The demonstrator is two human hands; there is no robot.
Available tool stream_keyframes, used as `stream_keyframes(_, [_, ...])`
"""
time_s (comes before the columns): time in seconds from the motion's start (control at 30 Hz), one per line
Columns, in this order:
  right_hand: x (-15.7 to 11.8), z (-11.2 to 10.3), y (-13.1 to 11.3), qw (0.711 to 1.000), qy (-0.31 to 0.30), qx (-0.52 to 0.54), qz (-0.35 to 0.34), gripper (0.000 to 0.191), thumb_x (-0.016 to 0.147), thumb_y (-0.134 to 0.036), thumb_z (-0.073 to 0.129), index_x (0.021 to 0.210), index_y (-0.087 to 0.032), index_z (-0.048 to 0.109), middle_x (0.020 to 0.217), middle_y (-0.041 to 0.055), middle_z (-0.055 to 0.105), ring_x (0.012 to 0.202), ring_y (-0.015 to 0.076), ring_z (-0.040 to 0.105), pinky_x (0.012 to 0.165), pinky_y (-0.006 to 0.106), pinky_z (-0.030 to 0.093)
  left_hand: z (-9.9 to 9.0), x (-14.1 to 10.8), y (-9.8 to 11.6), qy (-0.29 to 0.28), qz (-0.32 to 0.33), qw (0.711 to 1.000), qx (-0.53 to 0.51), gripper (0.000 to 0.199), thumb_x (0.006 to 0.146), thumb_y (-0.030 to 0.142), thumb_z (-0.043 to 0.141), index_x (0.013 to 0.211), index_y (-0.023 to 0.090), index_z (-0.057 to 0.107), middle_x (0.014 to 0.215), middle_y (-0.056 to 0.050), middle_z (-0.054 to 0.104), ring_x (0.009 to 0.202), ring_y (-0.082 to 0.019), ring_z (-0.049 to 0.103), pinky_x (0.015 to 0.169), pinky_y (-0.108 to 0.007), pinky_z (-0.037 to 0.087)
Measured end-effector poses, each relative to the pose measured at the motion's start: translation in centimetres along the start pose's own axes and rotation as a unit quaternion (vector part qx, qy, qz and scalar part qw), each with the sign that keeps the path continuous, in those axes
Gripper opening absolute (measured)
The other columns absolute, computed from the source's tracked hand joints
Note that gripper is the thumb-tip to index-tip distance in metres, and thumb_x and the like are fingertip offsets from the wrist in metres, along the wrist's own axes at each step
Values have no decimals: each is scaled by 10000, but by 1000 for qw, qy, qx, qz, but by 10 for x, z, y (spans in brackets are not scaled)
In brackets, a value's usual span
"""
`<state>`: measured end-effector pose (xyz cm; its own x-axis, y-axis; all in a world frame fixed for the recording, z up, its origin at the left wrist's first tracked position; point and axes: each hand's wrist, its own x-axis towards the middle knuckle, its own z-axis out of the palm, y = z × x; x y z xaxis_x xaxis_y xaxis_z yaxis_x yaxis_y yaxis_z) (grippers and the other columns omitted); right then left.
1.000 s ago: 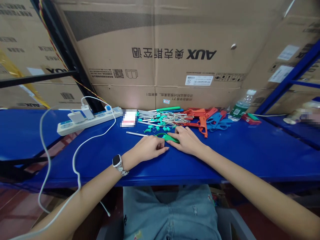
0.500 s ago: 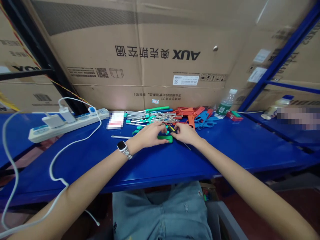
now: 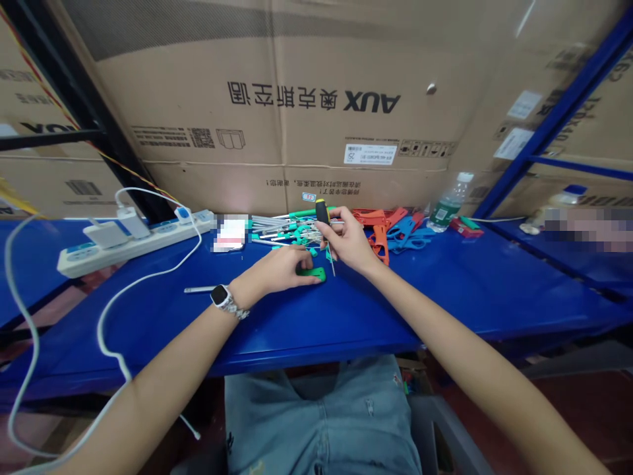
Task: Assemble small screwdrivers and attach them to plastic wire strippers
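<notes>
My left hand [image 3: 283, 270] is closed around a green plastic handle [image 3: 316, 273], low over the blue table. A metal rod [image 3: 198, 289] sticks out to the left, behind the wrist; whether it joins the green handle is hidden by the hand. Fingers of my right hand [image 3: 347, 239] grip a screwdriver [image 3: 322, 211] with a black and yellow handle. Its thin shaft points down, with the tip just right of the green handle. Behind both hands lies a pile of metal rods with green ends [image 3: 277, 227].
Orange plastic parts [image 3: 378, 231] and blue plastic parts [image 3: 408, 234] lie right of the pile. Beyond them stand a water bottle [image 3: 445, 208] and a red box [image 3: 466, 227]. A power strip [image 3: 133, 241] with chargers and white cables sits left. Large cardboard [image 3: 297, 39] walls the back.
My right hand has swung the screwdriver from lying slanted to nearly upright, tip down. My left hand has shifted left and slightly nearer with the green handle; the rod has moved left too.
</notes>
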<state>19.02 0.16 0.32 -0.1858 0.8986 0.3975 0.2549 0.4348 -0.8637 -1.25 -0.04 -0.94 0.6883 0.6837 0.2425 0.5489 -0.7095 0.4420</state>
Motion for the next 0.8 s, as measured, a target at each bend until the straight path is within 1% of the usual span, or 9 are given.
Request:
stream_keyframes(0.07, [1, 8, -2, 999, 31, 22, -16, 467, 936, -639, 636, 1169, -293, 426, 774, -25, 678, 452, 128, 546, 465, 291, 468, -1, 0, -1, -5, -10, 999, -33, 362, 840, 539, 754, 781, 196, 656, 771, -34, 686, 676, -184, 579, 641, -315, 405])
stream_keyframes(0.13, [-2, 12, -1, 998, 55, 30, -23, 508, 925, -638, 654, 1211, -302, 400, 817, -17, 683, 488, 135, 575, 487, 299, 495, 0, 1, -2, -2, -14, 998, -62, 372, 821, 537, 770, 755, 196, 639, 742, -25, 676, 653, -176, 566, 621, -310, 396])
stream_keyframes(0.2, [-6, 12, 2, 997, 61, 32, -29, 524, 928, -630, 653, 1243, -307, 386, 837, -12, 685, 513, 146, 596, 505, 311, 516, 1, 2, -4, -1, -15, 997, -76, 390, 810, 549, 776, 742, 195, 626, 731, -19, 665, 650, -174, 559, 614, -308, 392])
stream_keyframes(0.43, [-18, 10, 5, 999, 47, -8, -24, 494, 952, -654, 593, 1237, -301, 398, 863, 14, 679, 567, 161, 611, 548, 351, 547, 2, 2, -6, -5, -10, 997, -83, 395, 816, 545, 780, 731, 199, 608, 715, -14, 643, 634, -164, 532, 601, -307, 379])
stream_keyframes(0.57, [-18, 12, 4, 999, 36, 2, -34, 498, 949, -618, 622, 1261, -304, 396, 884, 19, 690, 578, 162, 611, 569, 365, 550, 1, 2, -4, -14, -20, 996, -85, 381, 817, 522, 782, 736, 195, 605, 731, -22, 648, 648, -165, 538, 609, -310, 379])
stream_keyframes(0.63, [-19, 11, 4, 999, 30, -9, -28, 502, 945, -617, 626, 1267, -304, 400, 894, 23, 697, 595, 169, 618, 582, 373, 553, 1, 1, -4, -19, -28, 996, -87, 378, 815, 519, 782, 740, 193, 606, 744, -26, 654, 660, -168, 547, 616, -313, 383])
stream_keyframes(0.7, [-19, 10, 3, 999, 20, -14, -23, 485, 943, -618, 623, 1247, -302, 416, 907, 29, 704, 606, 175, 623, 588, 378, 553, 1, 1, -4, -19, -33, 995, -90, 384, 812, 524, 785, 740, 193, 603, 742, -23, 651, 657, -167, 545, 616, -313, 383])
stream_keyframes(0.8, [-20, 7, 0, 999, 12, 5, -38, 442, 925, -584, 655, 1196, -295, 459, 987, 47, 711, 617, 173, 629, 582, 372, 547, 2, 1, -5, -12, -33, 995, -95, 390, 803, 528, 794, 735, 194, 603, 725, -16, 643, 630, -158, 528, 604, -312, 382])
